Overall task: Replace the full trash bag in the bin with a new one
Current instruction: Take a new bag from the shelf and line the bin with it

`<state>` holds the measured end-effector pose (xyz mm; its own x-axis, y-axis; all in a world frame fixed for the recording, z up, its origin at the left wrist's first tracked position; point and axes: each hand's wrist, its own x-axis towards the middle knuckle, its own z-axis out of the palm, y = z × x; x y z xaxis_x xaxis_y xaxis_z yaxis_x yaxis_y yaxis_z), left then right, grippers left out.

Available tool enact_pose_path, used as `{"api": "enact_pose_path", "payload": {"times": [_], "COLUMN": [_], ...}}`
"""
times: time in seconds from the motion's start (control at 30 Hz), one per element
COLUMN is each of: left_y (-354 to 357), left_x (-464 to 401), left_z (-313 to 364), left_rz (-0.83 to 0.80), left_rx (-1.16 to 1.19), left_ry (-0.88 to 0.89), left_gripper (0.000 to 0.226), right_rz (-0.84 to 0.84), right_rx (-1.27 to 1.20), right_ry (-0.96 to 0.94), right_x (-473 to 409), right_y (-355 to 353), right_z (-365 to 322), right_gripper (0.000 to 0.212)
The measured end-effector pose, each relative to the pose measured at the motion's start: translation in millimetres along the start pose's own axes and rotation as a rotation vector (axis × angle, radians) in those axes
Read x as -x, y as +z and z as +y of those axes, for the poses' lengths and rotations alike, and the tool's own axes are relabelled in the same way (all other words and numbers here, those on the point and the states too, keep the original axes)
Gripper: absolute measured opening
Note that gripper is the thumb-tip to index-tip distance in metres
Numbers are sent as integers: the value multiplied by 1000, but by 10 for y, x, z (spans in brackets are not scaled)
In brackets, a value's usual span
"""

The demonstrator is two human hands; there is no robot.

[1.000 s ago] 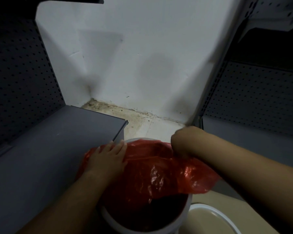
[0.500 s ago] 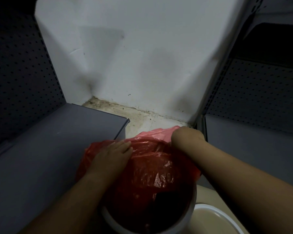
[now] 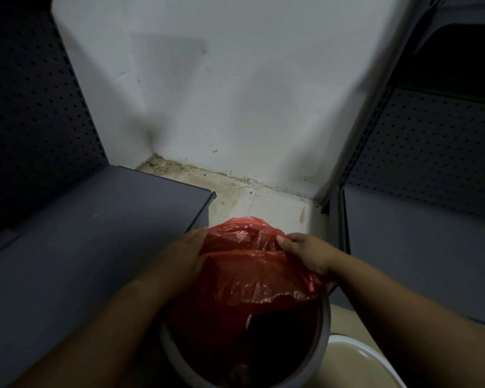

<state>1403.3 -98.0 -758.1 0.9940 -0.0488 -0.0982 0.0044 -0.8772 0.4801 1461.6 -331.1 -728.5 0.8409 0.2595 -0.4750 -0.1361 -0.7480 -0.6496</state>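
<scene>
At the near edge of the view, a pale basin rim [image 3: 367, 357] lay on the floor just right of the white bin [image 3: 324, 326], whose dark mouth stood partly open on the near side. A red trash bag [image 3: 249, 278] sat in the bin, its loose top bunched up over the far rim. The left hand [image 3: 179, 256] pressed against the bag's left side, its fingers hidden behind the plastic, so whether they pinched it could not be told; the right hand [image 3: 305, 253] had its fingers [image 3: 284, 243] closed on a fold of the film at the top. The film looked thin, so a hard pull from that one pinch might tear it or let it slip free, and the slack near edge could drop back into the bin. The bin stood close between the grey shelf [image 3: 95, 233] on the left and the perforated shelving [image 3: 431, 152] on the right; a sideways tug might tip it against either. Beyond lay grimy floor tiles [image 3: 235, 191] and the white wall [image 3: 235, 93].
</scene>
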Motion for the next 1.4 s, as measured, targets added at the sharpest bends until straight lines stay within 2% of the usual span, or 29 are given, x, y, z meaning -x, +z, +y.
{"api": "enact_pose_path", "payload": {"times": [0.1,0.23,0.33,0.4,0.47,0.57,0.63,0.7,0.8,0.87,0.9,1.0,1.07,1.17,1.33,1.4], "left_y": [-27,-51,-44,-18,28,89,91,70,-47,-136,-164,-191,-182,-212,-232,-184], "left_x": [46,124,154,168,169,135,132,144,185,251,282,399,500,657,808,811], "left_z": [32,79,58,26,-40,-136,-133,-132,-100,-85,-80,-104,-85,55,211,236], "left_rz": [5,10,-16,-30,-36,-23,40,79,44,32,62,61,27,-61,-295,-397], "left_rx": [91,158,148,147,105,-75,-55,-3,-200,-344,-394,-384,-355,-378,-142,-84], "left_ry": [-16,5,18,26,17,52,103,137,267,337,382,484,565,607,445,344], "left_gripper": [55,55,59,63,70,79,85,74,75,53,42,35,48,62,92,85], "right_rz": [-28,-173,-340,-367,-289,-116,-29,43,276,451,469,284,156,45,-57,-113], "right_rx": [-225,-412,-431,-395,-377,-320,-281,-225,5,279,390,632,720,726,778,805], "right_ry": [0,55,104,113,123,93,61,22,-77,-245,-364,-593,-604,-508,-410,-399], "right_x": [18,27,62,61,58,31,18,30,45,119,161,325,416,528,647,685], "right_y": [-13,-55,-97,-108,-87,-31,4,43,77,41,18,-32,-21,-30,-41,-28], "right_z": [132,305,387,412,370,282,248,201,118,36,12,-48,-66,-104,-110,-84], "right_gripper": [45,42,43,47,38,17,22,28,45,51,50,45,44,40,29,29]}}
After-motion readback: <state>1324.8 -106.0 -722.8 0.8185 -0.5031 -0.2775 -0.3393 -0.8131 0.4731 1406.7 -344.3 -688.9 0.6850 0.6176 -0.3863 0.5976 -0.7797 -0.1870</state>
